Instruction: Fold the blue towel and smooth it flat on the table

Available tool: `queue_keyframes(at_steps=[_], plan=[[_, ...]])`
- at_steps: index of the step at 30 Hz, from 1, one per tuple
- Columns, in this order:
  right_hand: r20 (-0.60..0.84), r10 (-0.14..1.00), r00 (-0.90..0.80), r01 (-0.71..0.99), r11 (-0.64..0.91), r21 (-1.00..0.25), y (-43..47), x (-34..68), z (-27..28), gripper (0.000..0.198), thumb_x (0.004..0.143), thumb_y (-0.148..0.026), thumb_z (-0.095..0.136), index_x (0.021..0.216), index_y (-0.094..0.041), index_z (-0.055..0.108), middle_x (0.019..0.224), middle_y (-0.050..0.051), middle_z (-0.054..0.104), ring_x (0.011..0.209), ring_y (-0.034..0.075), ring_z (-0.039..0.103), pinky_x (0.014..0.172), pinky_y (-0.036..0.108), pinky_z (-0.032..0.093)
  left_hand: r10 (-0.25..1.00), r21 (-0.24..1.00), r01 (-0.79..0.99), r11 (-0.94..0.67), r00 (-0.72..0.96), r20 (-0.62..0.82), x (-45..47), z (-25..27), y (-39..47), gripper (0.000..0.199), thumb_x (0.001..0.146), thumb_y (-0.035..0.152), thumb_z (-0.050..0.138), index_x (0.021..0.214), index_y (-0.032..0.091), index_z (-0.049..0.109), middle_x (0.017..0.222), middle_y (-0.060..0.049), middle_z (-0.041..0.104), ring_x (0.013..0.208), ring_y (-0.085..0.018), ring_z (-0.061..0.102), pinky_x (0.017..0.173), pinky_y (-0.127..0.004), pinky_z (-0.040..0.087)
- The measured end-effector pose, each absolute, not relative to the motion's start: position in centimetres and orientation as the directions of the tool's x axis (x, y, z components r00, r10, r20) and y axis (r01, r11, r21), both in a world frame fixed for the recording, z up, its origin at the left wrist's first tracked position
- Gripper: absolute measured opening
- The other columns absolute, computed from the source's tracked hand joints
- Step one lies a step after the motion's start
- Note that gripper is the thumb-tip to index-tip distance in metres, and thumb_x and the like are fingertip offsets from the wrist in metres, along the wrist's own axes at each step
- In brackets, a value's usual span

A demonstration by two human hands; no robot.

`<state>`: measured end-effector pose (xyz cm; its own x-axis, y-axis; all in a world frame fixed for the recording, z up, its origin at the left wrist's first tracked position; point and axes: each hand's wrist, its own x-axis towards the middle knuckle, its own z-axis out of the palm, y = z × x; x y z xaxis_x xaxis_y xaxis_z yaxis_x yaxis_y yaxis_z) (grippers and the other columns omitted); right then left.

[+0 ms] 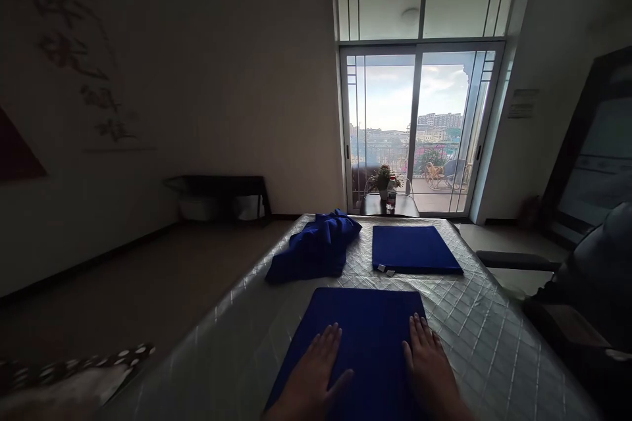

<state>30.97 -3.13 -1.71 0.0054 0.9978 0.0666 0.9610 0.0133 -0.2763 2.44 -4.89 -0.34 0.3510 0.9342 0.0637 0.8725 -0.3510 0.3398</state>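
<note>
A dark blue folded cloth (pixel 368 342), flat and roughly rectangular, lies on the quilted silver table cover (pixel 498 335) right in front of me. My left hand (pixel 316 371) rests on its left part, palm down with fingers stretched forward and thumb apart. Along its right edge lies my right hand (pixel 428 358), also flat, fingers extended. Neither hand grips anything. Beyond it on the right is a second folded blue cloth (pixel 415 248) with small white tags at its near edge. To its left, a crumpled blue cloth (pixel 318 247) sits in a loose heap.
Past the far table edge stands a small dark table (pixel 402 205) with a potted plant (pixel 384 179) and a bottle (pixel 392 194). Behind it is a sliding glass door (pixel 417 131). A dark chair (pixel 587 276) is at the right, a low black bench (pixel 222 197) by the left wall.
</note>
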Motion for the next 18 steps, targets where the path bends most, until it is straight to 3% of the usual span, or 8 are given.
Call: queue_keyframes(at_steps=[5, 13, 18], plan=[[0.069, 0.998, -0.005, 0.971, 0.021, -0.236, -3.2, 30.9, -1.6, 0.070, 0.101, -0.040, 0.021, 0.162, -0.008, 0.027, 0.171, 0.008, 0.020, 0.159, 0.021, 0.014, 0.130, 0.043, 0.014, 0.988, 0.360, 0.920, -0.155, 0.136, 0.077, -1.9, -1.0, -6.0, 0.083, 0.100, 0.071, 0.037, 0.163, 0.019, 0.026, 0.170, -0.007, 0.020, 0.158, -0.032, 0.024, 0.129, -0.051, 0.026], [0.102, 0.994, -0.026, 0.990, 0.040, -0.139, -3.7, 30.5, -0.7, 0.067, 0.102, -0.036, 0.019, 0.161, -0.006, 0.029, 0.170, 0.010, 0.023, 0.159, 0.022, 0.017, 0.130, 0.044, 0.015, 0.982, 0.377, 0.908, -0.185, 0.154, 0.112, -2.1, -1.0, -6.2, 0.085, 0.099, 0.071, 0.038, 0.163, 0.015, 0.028, 0.170, -0.012, 0.024, 0.156, -0.034, 0.028, 0.127, -0.051, 0.029], [0.146, 0.983, -0.108, 0.989, 0.121, -0.088, -5.4, 31.1, -0.5, 0.062, 0.103, -0.038, 0.025, 0.157, -0.011, 0.042, 0.167, 0.009, 0.030, 0.157, 0.026, 0.023, 0.129, 0.048, 0.021, 0.976, 0.359, 0.911, -0.202, 0.159, 0.145, -2.0, -1.1, -6.3, 0.084, 0.100, 0.070, 0.037, 0.162, 0.013, 0.031, 0.169, -0.014, 0.024, 0.155, -0.034, 0.029, 0.126, -0.053, 0.032]])
